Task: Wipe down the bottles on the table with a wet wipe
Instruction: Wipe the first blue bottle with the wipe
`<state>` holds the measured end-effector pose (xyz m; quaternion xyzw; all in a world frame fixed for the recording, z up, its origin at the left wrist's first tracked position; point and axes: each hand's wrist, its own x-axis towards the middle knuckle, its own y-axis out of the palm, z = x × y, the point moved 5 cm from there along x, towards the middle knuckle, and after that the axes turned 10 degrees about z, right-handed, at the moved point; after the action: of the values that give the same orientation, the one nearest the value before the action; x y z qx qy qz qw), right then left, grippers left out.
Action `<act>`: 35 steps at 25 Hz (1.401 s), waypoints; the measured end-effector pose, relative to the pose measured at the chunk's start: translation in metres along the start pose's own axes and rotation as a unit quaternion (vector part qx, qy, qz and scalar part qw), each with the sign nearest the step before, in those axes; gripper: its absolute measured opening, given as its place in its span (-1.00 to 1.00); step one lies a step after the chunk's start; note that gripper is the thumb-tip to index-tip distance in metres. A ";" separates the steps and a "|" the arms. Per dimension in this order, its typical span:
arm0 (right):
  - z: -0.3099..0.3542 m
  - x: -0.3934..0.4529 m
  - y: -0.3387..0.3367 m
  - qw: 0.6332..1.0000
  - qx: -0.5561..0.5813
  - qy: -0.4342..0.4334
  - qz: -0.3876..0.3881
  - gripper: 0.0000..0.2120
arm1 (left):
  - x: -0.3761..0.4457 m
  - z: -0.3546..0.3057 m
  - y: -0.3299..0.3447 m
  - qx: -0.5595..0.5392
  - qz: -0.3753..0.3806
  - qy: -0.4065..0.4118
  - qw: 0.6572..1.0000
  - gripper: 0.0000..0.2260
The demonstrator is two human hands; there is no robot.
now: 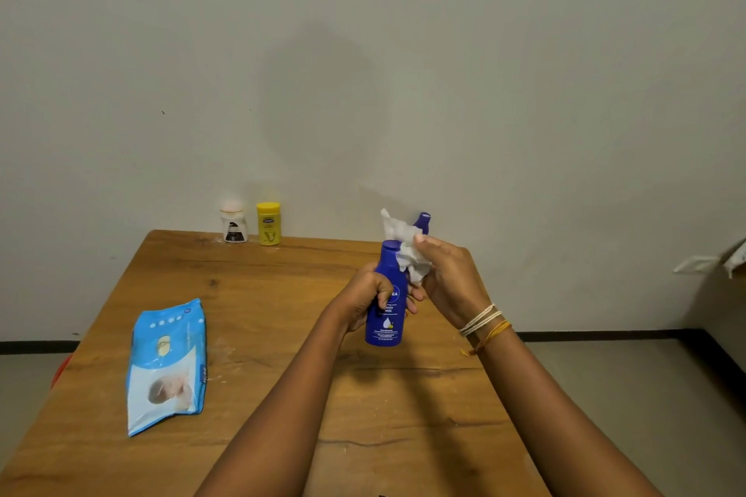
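Note:
My left hand (365, 297) grips a blue lotion bottle (386, 319) upright above the wooden table (258, 335), fingers curled round its middle. My right hand (450, 278) holds a crumpled white wet wipe (403, 250) against the bottle's upper right side near the cap. Behind the wipe, the top of a second blue bottle (424, 221) shows at the table's far edge. A white bottle with a pale cap (233, 223) and a yellow bottle (269, 224) stand side by side at the far left edge by the wall.
A blue and white wet-wipe pack (167, 365) lies flat on the table's left side. The wall runs right behind the table's far edge. A cardboard box (722, 282) sits on the floor at the right. Something red (60, 369) peeks out left of the table.

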<state>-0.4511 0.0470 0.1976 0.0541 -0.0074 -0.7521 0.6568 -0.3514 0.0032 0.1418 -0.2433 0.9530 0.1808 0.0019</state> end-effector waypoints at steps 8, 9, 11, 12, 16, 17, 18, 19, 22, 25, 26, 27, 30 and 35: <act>-0.019 -0.006 -0.017 0.983 -0.006 -0.030 -0.181 -0.75 | -0.001 0.003 -0.016 -0.065 -0.038 0.004 0.997 -0.63; -0.019 -0.006 -0.019 0.978 -0.011 -0.031 -0.207 -0.75 | -0.002 0.004 -0.017 -0.066 -0.047 0.001 0.997 -0.62; -0.015 -0.003 -0.010 0.979 -0.062 -0.044 -0.188 -0.79 | -0.001 0.008 -0.016 -0.070 -0.053 -0.017 0.996 -0.55; -0.015 -0.004 0.000 0.983 -0.087 -0.050 -0.155 -0.81 | 0.000 0.009 -0.015 -0.073 -0.056 -0.023 0.996 -0.56; -0.021 -0.028 0.026 0.949 -0.275 -0.131 -0.079 -0.71 | 0.001 -0.001 -0.027 -0.043 -0.123 0.023 0.991 -0.62; -0.023 -0.035 0.027 0.933 -0.320 -0.158 -0.051 -0.65 | -0.002 -0.002 -0.035 -0.027 -0.154 0.031 0.987 -0.60; -0.025 -0.040 0.027 0.922 -0.344 -0.175 -0.021 -0.61 | -0.004 -0.002 -0.041 -0.025 -0.179 0.032 0.983 -0.57; -0.024 -0.042 0.025 0.921 -0.344 -0.180 -0.011 -0.59 | -0.005 0.001 -0.045 -0.042 -0.186 0.026 0.981 -0.55; -0.009 -0.032 0.009 0.929 -0.297 -0.181 -0.127 -0.64 | -0.004 0.007 -0.036 -0.178 -0.121 0.017 0.976 -0.57; 0.005 -0.018 0.023 0.904 -0.359 -0.191 -0.132 -0.61 | 0.001 0.006 -0.027 -0.267 -0.080 0.038 0.960 -0.54; 0.003 -0.015 0.034 0.900 -0.384 -0.184 -0.093 -0.59 | 0.001 0.006 -0.026 -0.271 -0.081 0.039 0.958 -0.54; -0.003 -0.017 0.046 0.894 -0.408 -0.176 -0.058 -0.57 | 0.001 0.006 -0.025 -0.274 -0.082 0.037 0.958 -0.58; -0.027 -0.040 0.064 0.864 -0.465 -0.194 -0.012 -0.54 | -0.002 0.009 -0.024 -0.285 -0.078 0.025 0.955 -0.68; -0.043 -0.071 0.056 0.773 -0.579 -0.258 0.036 -0.46 | 0.000 0.017 -0.019 -0.272 -0.054 0.030 0.960 -0.67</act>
<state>-0.3823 0.1125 0.1643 -0.5328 0.2580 -0.5760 0.5637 -0.3438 -0.0062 0.1194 -0.2907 0.8530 0.4253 -0.0837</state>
